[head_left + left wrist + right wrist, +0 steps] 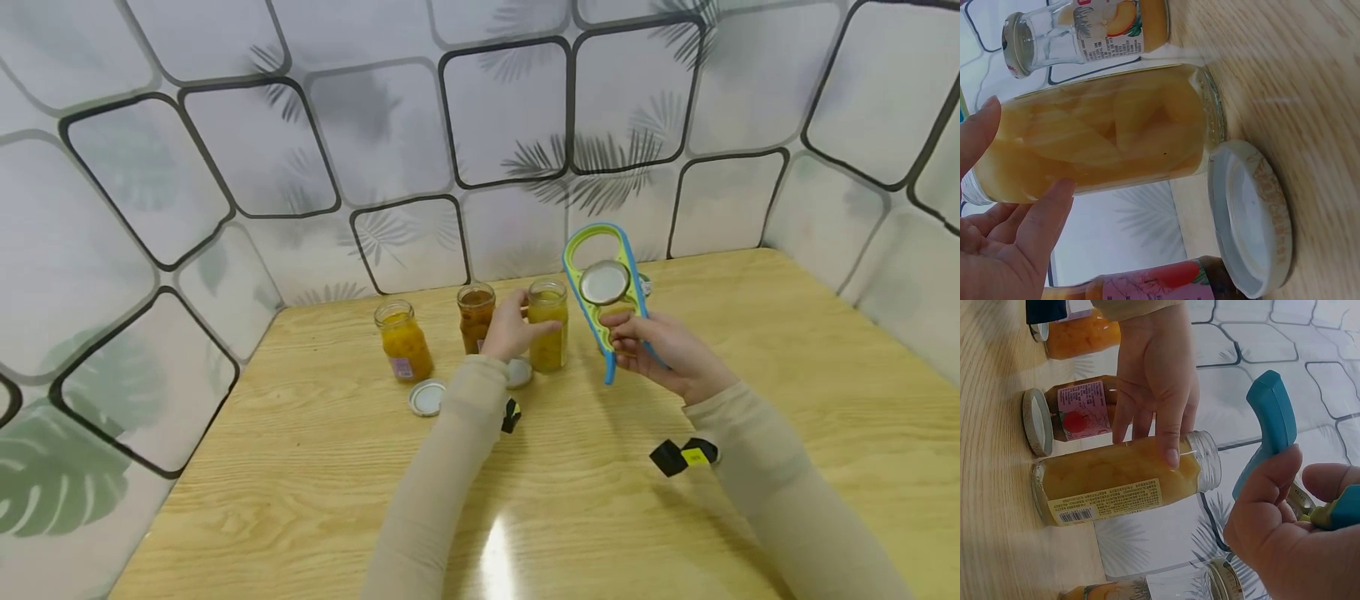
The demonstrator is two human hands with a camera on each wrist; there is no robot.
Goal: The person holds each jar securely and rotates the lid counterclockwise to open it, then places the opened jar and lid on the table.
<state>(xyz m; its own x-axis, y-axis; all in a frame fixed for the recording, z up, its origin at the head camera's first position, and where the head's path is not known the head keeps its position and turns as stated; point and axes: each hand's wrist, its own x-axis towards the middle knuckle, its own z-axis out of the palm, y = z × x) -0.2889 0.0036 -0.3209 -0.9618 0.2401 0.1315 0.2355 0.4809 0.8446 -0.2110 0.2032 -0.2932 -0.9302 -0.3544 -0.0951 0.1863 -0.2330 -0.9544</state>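
Two hands above a wooden table (315, 467), both occupied. Left hand (516, 331) curled round the upper part of an uncapped yellow jar (548, 343), thumb on the near side, fingers behind, rim showing above the grip. Right hand (670, 357) pinching the lower end of a blue-and-green jar opener (591, 312), held off the table to the right of the yellow jar, narrow gap between. Silver lid (604, 283) in the opener's middle, just above the right fingertips. Behind the opener, a capped jar (1109, 28), mostly hidden from the head view. Just left of the left hand, a dark amber jar (472, 323), uncapped, with little room between; farther left, an uncapped orange jar (405, 343), more room around it. White lid (519, 373) just right of the left wrist, beside the yellow jar's base; second lid (427, 398) left of the left forearm. Beyond both hands, the table's far edge against a patterned wall (510, 117); wide stretches of wood toward the person and right of the right hand.
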